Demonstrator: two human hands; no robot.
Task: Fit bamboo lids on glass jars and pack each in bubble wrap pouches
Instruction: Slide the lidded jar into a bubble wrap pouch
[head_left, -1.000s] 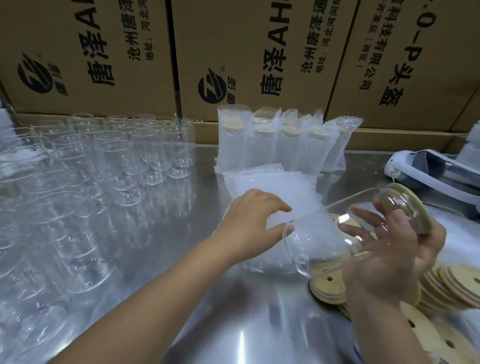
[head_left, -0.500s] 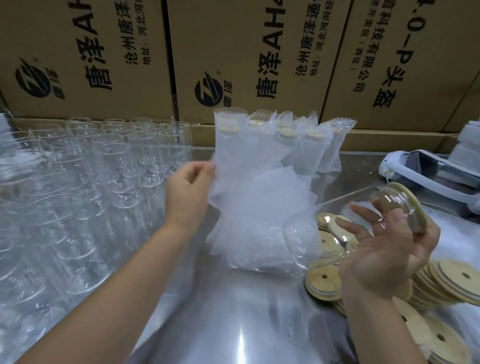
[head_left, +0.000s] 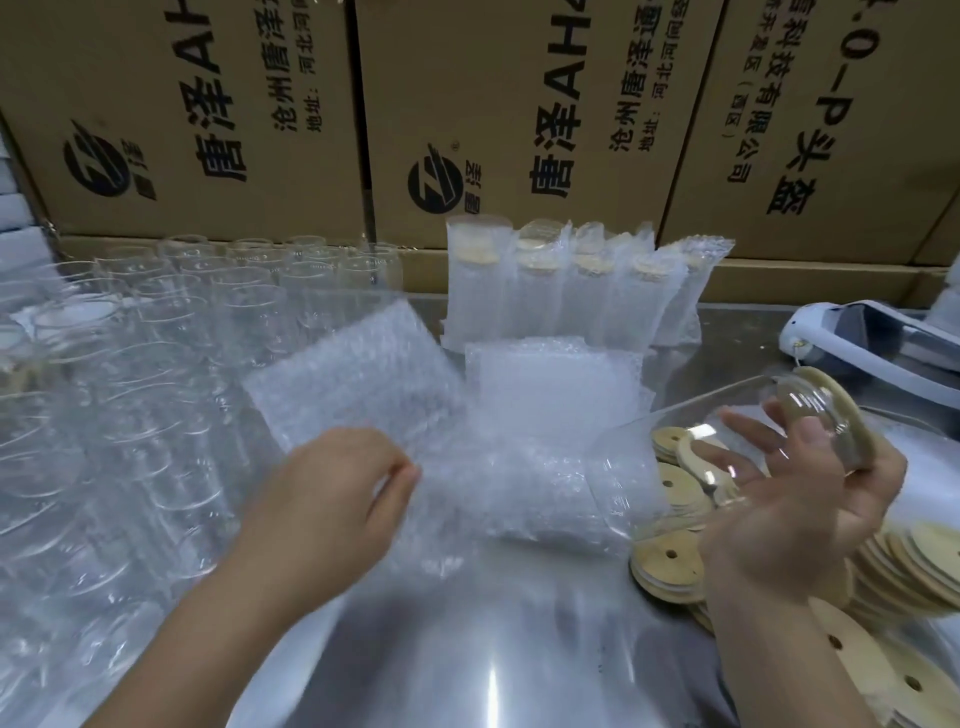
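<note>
Jar (head_left: 649, 441) gripped by right fingers (head_left: 750, 422); left fingers (head_left: 397, 475) pinch pouch (head_left: 353, 384)

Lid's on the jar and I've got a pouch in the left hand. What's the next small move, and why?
Probably bring the bubble wrap pouch toward the glass jar and work its mouth open. The left hand pinches the pouch by one edge, apart from the jar; the right hand holds the jar on its side, bamboo lid fitted, base toward the pouch.

Left hand (head_left: 332, 499) off the pouch stack (head_left: 556, 384), now lower, pinching one lifted bubble wrap pouch (head_left: 353, 384)
</note>
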